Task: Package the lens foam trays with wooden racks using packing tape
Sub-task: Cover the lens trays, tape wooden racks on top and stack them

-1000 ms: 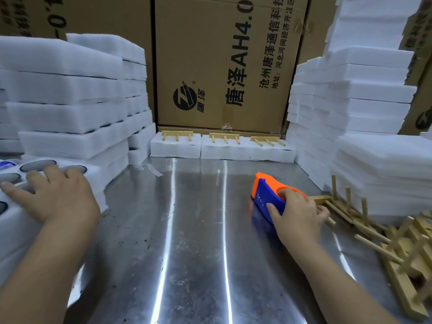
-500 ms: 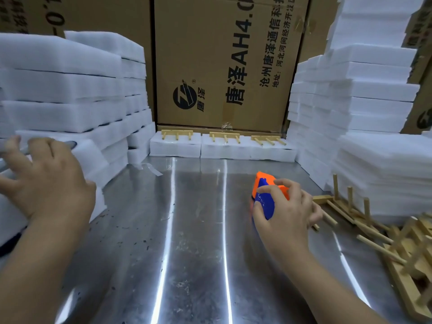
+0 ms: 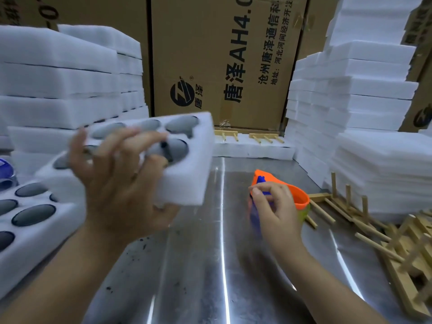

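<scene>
My left hand (image 3: 121,183) grips a white foam tray (image 3: 187,169) with dark lenses set in its round pockets, held in the air above the steel table, tilted. My right hand (image 3: 275,211) holds the orange and blue tape dispenser (image 3: 280,185) near the table's middle right. Another foam tray of lenses (image 3: 35,228) lies at the left edge. Loose wooden racks (image 3: 402,251) are piled at the right. Three foam trays with wooden racks on top (image 3: 252,146) sit at the back.
Tall stacks of white foam (image 3: 58,90) stand at the left and white foam stacks (image 3: 364,108) at the right. Cardboard boxes (image 3: 222,54) wall off the back. The steel table (image 3: 198,265) lies bare between my arms.
My left hand has lifted a lens tray off the left pile and carried it right toward the middle. My right hand has closed round the tape dispenser and raised it slightly.
</scene>
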